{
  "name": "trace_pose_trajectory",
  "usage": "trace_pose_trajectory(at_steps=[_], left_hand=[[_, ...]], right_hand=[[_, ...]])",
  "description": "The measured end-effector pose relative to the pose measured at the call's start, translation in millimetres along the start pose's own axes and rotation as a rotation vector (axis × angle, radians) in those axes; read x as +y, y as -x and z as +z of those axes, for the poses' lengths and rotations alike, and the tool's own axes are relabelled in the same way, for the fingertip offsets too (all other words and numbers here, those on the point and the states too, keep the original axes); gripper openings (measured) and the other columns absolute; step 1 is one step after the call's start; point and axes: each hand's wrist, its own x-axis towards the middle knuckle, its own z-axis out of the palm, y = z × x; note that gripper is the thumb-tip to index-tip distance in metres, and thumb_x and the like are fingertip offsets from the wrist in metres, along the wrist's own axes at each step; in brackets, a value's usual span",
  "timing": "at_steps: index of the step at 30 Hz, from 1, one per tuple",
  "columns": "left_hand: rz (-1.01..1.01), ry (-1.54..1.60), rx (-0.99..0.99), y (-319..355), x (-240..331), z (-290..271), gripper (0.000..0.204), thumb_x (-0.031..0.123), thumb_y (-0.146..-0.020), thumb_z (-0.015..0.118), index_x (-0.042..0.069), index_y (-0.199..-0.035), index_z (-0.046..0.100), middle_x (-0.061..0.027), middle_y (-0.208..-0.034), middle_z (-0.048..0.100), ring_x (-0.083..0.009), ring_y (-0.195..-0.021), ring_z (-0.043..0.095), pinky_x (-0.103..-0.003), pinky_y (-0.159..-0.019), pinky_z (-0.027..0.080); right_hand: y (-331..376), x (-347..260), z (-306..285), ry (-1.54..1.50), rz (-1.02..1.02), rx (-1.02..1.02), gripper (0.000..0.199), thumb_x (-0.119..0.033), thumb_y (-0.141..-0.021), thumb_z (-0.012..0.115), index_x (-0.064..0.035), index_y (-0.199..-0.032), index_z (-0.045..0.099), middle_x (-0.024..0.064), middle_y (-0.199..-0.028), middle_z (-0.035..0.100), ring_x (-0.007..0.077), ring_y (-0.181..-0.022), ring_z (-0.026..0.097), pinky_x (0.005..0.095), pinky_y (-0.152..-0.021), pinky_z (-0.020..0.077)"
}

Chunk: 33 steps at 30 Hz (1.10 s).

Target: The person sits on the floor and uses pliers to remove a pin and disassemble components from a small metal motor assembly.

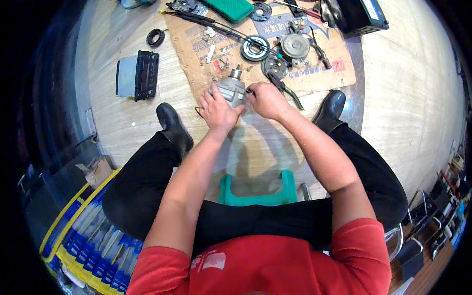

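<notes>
On the floor between my feet a grey cast-metal compressor (231, 90) lies with its shaft pointing away from me. My left hand (220, 112) is wrapped over its near left side, fingers across the housing and thumb at the near edge. At its right side my right hand (268, 101) is closed in a pinch around a small dark piece, mostly hidden by the fingers. A short dark loop pokes out left of my left hand. Just beyond my right hand lie pliers with green handles (293, 97), on the edge of a flattened cardboard sheet (322, 81).
On the cardboard are a ringed pulley (254, 47), a round metal motor (295, 45), dark cables and a green case (231, 7). A black battery (359, 17) stands far right. To the left lie a car radio (137, 76) and black ring (155, 38). A green stool (258, 198) is beneath me.
</notes>
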Motion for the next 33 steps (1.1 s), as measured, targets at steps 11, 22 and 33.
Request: trace_pose_trajectory(at_steps=[11, 22, 33], left_hand=[[0.018, 0.247, -0.136, -15, -32, -11, 0.104, 0.043, -0.058, 0.090, 0.003, -0.141, 0.042, -0.0216, -0.135, 0.051, -0.0367, -0.124, 0.053, -0.046, -0.102, 0.045], [0.221, 0.086, -0.209, -30, 5, -33, 0.105, 0.035, -0.058, 0.090, 0.019, -0.148, 0.039, -0.0229, -0.122, 0.057, -0.0388, -0.115, 0.058, -0.045, -0.097, 0.048], [0.276, 0.214, -0.086, -20, -59, 4, 0.100, 0.037, -0.060, 0.091, 0.018, -0.145, 0.040, -0.0186, -0.130, 0.048, -0.0374, -0.123, 0.050, -0.046, -0.103, 0.044]], right_hand=[[-26, 58, 94, -0.447, 0.263, 0.304, 0.024, -0.019, -0.093, 0.055, 0.0048, -0.097, 0.059, 0.0313, -0.093, 0.063, 0.0466, -0.095, 0.061, 0.0523, -0.084, 0.0480], [-11, 82, 157, -0.358, 0.278, 0.565, 0.015, -0.013, -0.097, 0.051, 0.0018, -0.099, 0.054, 0.0221, -0.086, 0.064, 0.0362, -0.081, 0.065, 0.0462, -0.074, 0.0502], [16, 71, 66, -0.002, -0.028, 0.494, 0.035, -0.012, -0.085, 0.065, -0.0005, -0.118, 0.062, 0.0251, -0.090, 0.063, 0.0427, -0.088, 0.060, 0.0479, -0.083, 0.0492]])
